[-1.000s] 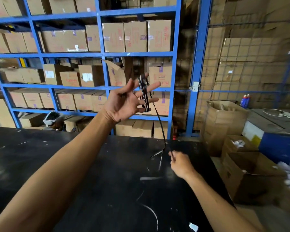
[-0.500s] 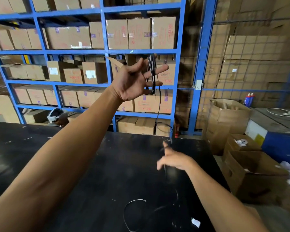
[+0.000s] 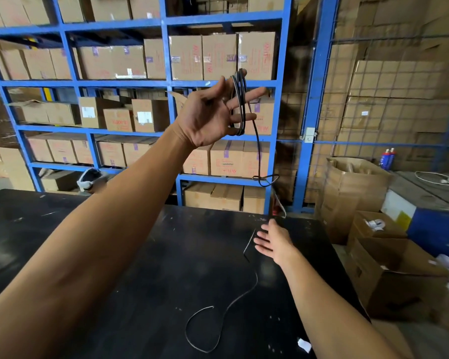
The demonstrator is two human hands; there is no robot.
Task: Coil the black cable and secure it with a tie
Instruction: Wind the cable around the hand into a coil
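Observation:
My left hand [image 3: 207, 112] is raised in front of the blue shelving, palm towards me and fingers spread. Several loops of the black cable [image 3: 240, 104] hang around those fingers. From the loops the cable drops with a small kink [image 3: 266, 180] down to my right hand [image 3: 272, 242]. That hand hovers low over the black table [image 3: 88, 255] with its fingers stretched out and apart, the cable running past them. The cable's loose tail [image 3: 218, 322] curls on the table nearer to me. No tie can be made out.
A white scrap [image 3: 304, 344] lies at the table's near right. Open cardboard boxes [image 3: 389, 281] stand on the floor right of the table. Blue shelves [image 3: 166, 84] full of cartons rise behind the table's far edge, with a blue post [image 3: 314, 112] and wire mesh beside them.
My left hand has risen with the cable loops on its fingers. My right hand has opened from a pinch and shifted along the cable. The tail has slid across the table.

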